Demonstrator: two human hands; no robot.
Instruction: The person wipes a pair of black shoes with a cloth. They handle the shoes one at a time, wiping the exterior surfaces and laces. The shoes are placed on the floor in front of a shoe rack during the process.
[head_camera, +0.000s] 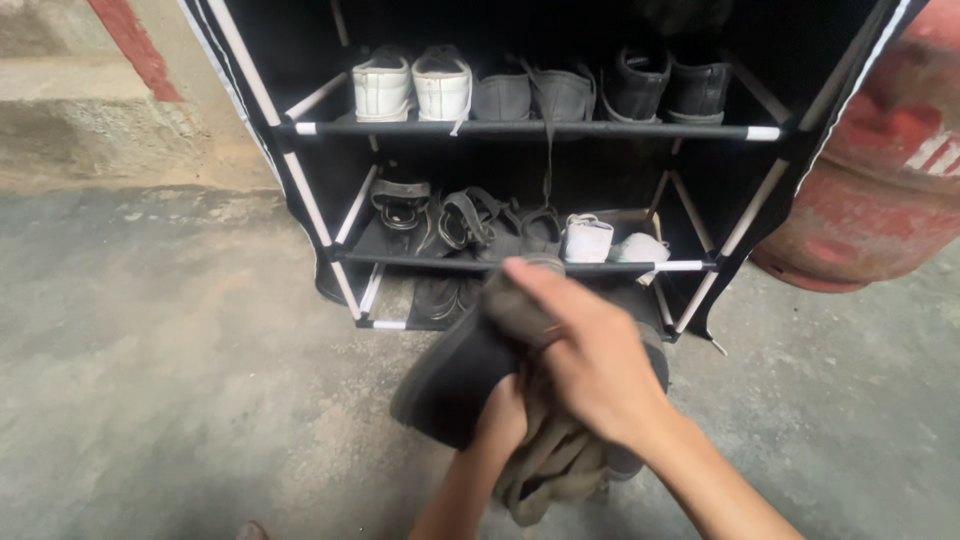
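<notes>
Left hand (500, 415) grips a dark shoe (460, 375) from below, held over the concrete floor (180, 380) just in front of the shoe rack's (530, 129) bottom edge. Right hand (590, 360) presses an olive cloth (550, 460) onto the shoe's top, fingers closed on the cloth. White sneakers (412, 85) sit at the top shelf's left end. Red gas cylinder (880, 160) stands right of the rack.

Dim, soft daylight, no glare.
My right hand (590, 365) smears with motion blur at centre; rack (520, 129) interior sinks into shadow, and frame edges bow outward.
</notes>
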